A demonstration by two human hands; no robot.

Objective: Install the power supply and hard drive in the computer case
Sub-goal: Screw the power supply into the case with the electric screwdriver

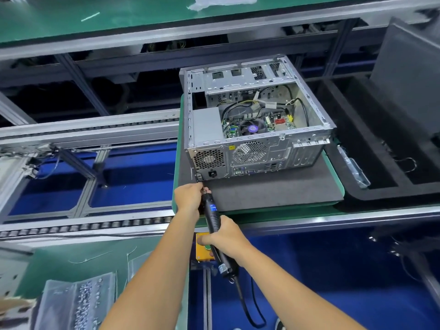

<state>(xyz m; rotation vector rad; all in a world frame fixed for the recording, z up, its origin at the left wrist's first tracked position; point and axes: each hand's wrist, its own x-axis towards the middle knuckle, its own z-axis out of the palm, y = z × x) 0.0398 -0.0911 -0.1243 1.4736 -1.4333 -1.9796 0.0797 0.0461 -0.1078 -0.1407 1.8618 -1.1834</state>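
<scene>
Clear plastic bags of small screws sit nearest, down at the near left on the green bench, so fasteners look to be within easy reach. Just right of them, the right hand is wrapped around the back half of a black electric screwdriver, a smooth plastic barrel with a blue sticker and a cable trailing off its rear toward the floor. Under that hand there's a yellow box with a green button, partly hidden.

Further out, the left hand is pinched round the driver's metal nose, I'd guess to steady the bit on a screw, though the screw itself is too small to make out. The tip meets the near-left bottom corner of the computer case, right beside the power socket.

That case is bare stamped steel, lying on its side with the open face up, on a dark grey foam pad that probably saves it from scratches and sliding. The power supply, a plain grey metal box, already sits in the near-left corner, its honeycomb fan grille showing through the rear panel, so this looks like screwing it down. Behind it are the motherboard with loose cables, then perforated drive bays at the far end. I can't spot a hard drive anywhere. Black foam trays sit to the right.
</scene>
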